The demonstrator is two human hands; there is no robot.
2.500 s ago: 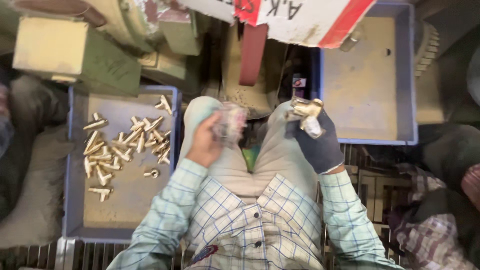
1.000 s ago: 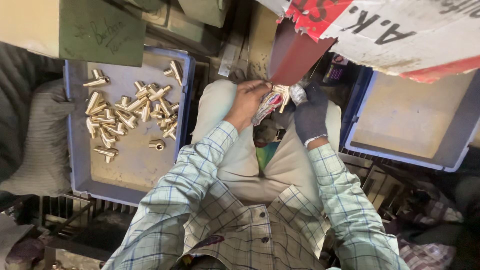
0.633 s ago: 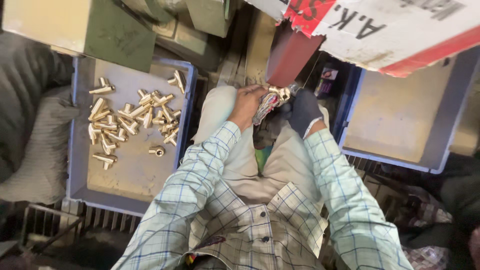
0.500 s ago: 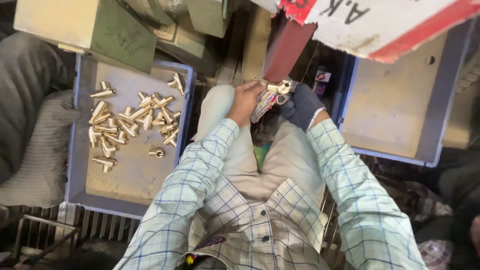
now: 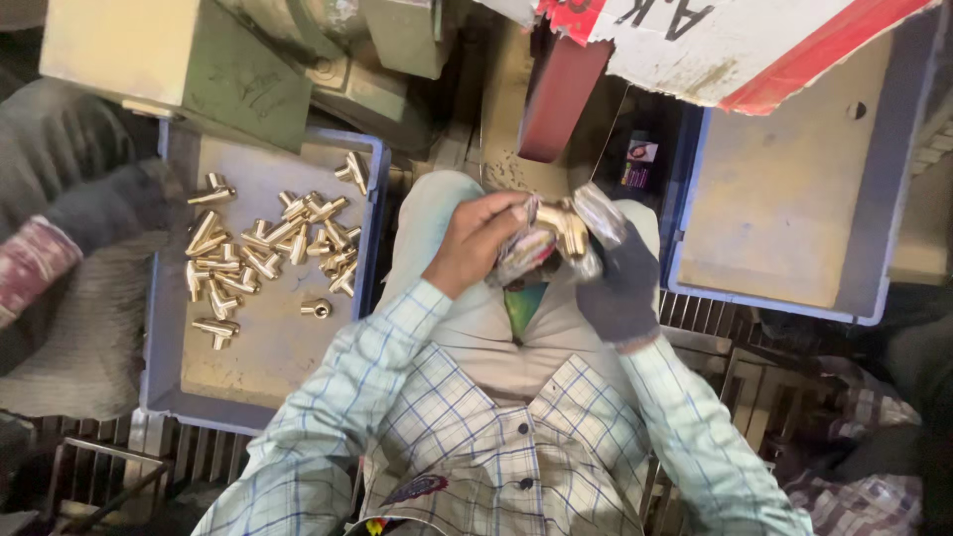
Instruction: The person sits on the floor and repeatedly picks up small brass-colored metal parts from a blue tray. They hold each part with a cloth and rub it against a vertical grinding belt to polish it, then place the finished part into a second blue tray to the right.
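- Left hand [image 5: 476, 243], bare, grip closed on a crumpled clear plastic wrapper [image 5: 521, 256], held over the lap.
- Right hand [image 5: 623, 278], dark glove, grip closed on a brass fitting [image 5: 564, 226]; fitting touches the wrapper, right between both hands.
- Left blue tray [image 5: 159, 387] beside the person's knee holds a loose pile of brass fittings [image 5: 268, 248]; one single fitting [image 5: 316, 308] sits apart, near the tray's inner edge.
- Right blue tray [image 5: 774, 298] well apart from the pile.
- Red belt strip [image 5: 561, 99] of the green machine [image 5: 238, 79] just above the hands.
- Another person's sleeve [image 5: 35, 268] at far left.
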